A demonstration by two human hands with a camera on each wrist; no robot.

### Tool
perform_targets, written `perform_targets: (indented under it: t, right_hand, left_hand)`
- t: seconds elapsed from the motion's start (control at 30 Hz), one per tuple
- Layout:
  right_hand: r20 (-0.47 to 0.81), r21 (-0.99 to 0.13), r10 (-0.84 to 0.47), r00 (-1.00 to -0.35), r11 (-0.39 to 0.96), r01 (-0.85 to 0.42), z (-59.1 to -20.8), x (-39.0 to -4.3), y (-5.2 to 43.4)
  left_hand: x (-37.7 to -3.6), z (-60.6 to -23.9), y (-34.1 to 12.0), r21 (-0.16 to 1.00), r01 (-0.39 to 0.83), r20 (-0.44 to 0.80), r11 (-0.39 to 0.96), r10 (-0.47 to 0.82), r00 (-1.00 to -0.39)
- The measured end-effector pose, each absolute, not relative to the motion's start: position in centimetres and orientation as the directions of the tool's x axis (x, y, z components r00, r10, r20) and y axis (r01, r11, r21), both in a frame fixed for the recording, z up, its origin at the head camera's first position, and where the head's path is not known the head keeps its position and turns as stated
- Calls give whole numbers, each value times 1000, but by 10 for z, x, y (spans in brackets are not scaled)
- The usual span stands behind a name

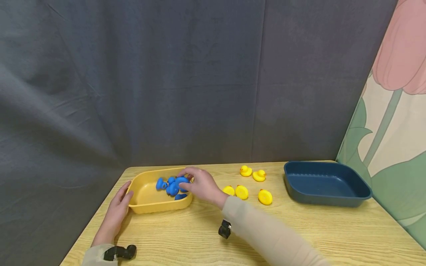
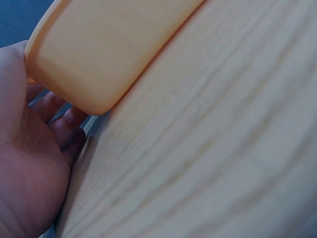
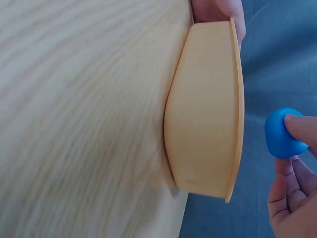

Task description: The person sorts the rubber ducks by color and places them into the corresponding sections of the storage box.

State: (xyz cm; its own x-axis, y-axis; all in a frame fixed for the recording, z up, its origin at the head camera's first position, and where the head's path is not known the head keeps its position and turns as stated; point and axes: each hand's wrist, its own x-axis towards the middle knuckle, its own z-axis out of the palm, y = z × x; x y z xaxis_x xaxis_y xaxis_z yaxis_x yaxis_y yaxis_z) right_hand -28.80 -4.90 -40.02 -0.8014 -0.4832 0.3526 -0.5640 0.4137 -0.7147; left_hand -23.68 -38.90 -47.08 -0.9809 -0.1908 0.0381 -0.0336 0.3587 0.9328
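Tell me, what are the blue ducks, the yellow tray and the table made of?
The blue ducks look like soft rubber or vinyl: smooth, rounded, one solid colour, with a dull sheen. The right hand pinches one. The yellow tray seems to be moulded plastic: thin even walls, rounded corners, a matte finish. The left hand rests against its end. The table shows pale wood grain, maybe real wood, maybe laminate.

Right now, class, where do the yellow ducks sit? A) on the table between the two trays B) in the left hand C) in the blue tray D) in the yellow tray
A: five yellow ducks stand on the bare table between the yellow tray and the blue tray, inside neither.
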Motion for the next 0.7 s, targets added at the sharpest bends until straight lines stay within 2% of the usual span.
perform_targets:
  t: [0.7]
  right_hand:
    - [304,-776,-450,-840,395,-492,-413,-276,-79]
  left_hand:
    - [-240,-473,-390,929,-43,32,367,-197,-980]
